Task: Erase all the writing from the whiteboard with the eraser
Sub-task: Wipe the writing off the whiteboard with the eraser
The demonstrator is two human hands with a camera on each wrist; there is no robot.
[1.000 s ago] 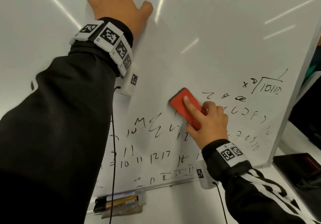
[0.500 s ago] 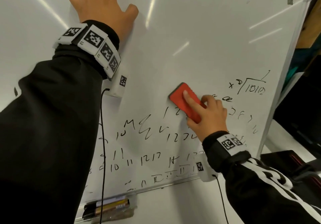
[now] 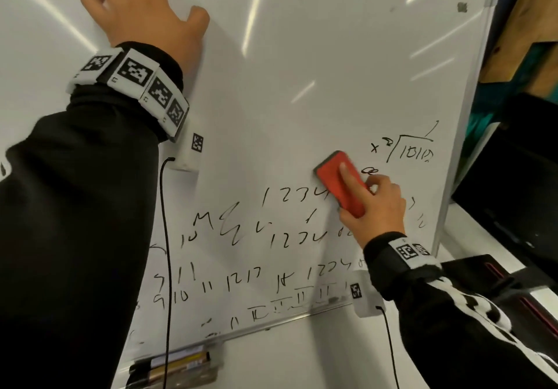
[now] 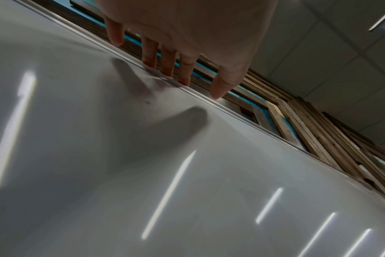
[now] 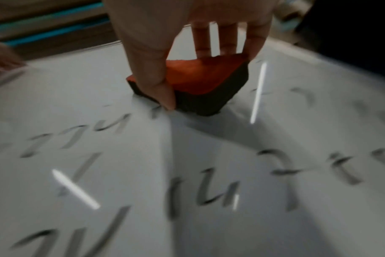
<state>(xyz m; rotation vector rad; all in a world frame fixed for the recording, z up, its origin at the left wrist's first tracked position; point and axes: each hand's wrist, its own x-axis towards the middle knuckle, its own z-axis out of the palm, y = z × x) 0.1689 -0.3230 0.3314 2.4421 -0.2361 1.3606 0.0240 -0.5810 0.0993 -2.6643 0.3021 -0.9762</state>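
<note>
At whiteboard top: left hand flat, fingers seemingly over frame | right hand fingers gripping eraser.

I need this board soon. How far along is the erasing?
Early. The white whiteboard has a bare upper half. The right hand presses the red felt-backed eraser beside a "1234" row. The left hand braces the top edge. Several rows of black writing remain.

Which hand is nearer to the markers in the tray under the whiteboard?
Right. The right hand holds the red eraser mid-board, above and right of the markers; the left hand rests at the top edge, farther away.
</note>
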